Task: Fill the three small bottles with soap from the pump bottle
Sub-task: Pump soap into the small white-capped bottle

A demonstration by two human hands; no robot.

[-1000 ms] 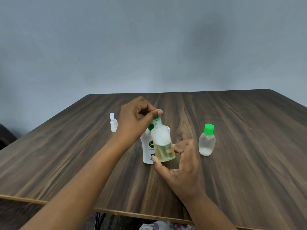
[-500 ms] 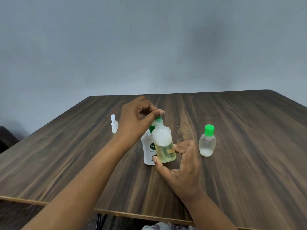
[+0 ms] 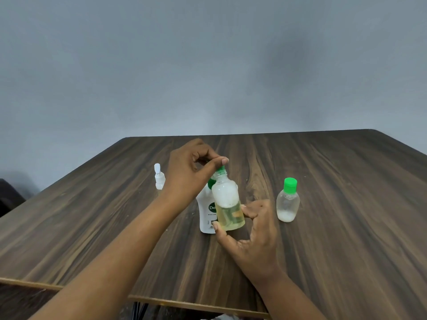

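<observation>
**One bottle about half full, two look mostly unfilled**

The dark wood surface (image 3: 335,204) carries everything. The left hand (image 3: 189,174) reaches in over it, thumb and fingertips pinching the green cap (image 3: 221,168) at the neck of the bottle held up in the middle. The right hand (image 3: 254,236) grips that bottle low on its body, thumb on the near side and fingers on the far side.

The white pump bottle (image 3: 206,213) stands on the surface just behind the raised one, its top largely hidden. The held small bottle (image 3: 227,202) is clear and tilted slightly. Yellow soap fills roughly its lower half, with pale foam above.

To the right, the green-capped bottle (image 3: 287,202) stands closed with only a little whitish liquid at the bottom. To the left, the tiny white bottle (image 3: 159,179) stands upright; its fill level cannot be made out.

By this look, the first fill is near its end. Whether the cap is going on or coming off cannot be told.
</observation>
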